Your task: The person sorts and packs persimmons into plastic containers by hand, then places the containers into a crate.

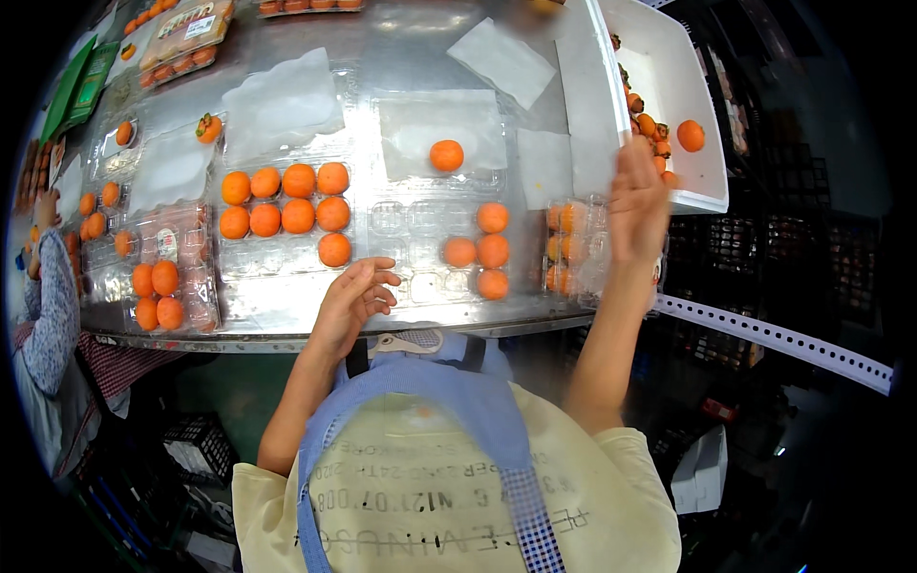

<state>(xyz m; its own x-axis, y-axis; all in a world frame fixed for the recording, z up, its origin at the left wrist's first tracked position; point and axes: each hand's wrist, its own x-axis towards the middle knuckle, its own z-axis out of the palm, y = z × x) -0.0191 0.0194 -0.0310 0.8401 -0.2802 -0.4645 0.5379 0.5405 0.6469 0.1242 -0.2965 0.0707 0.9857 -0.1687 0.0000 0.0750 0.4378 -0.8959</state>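
My left hand (355,304) hovers over the near edge of the metal table, fingers apart and holding nothing. Just beyond it, a persimmon (334,250) sits in a clear plastic tray (272,256) with two rows of persimmons behind. Between my hands lies another clear tray (411,215) holding several persimmons, and a single persimmon (446,156) sits at its far part. My right hand (638,205), slightly blurred, is raised at the near wall of a white foam box (702,194), fingers stretched out and seemingly bare. Persimmons (690,136) with green caps lie inside the box.
A clear pack of persimmons (573,248) stands below my right forearm. White liner sheets (503,62) lie about the table. Left are more filled trays (158,296), a stacked pack (188,40) and a green box (86,81). Another person's sleeve (57,277) shows far left.
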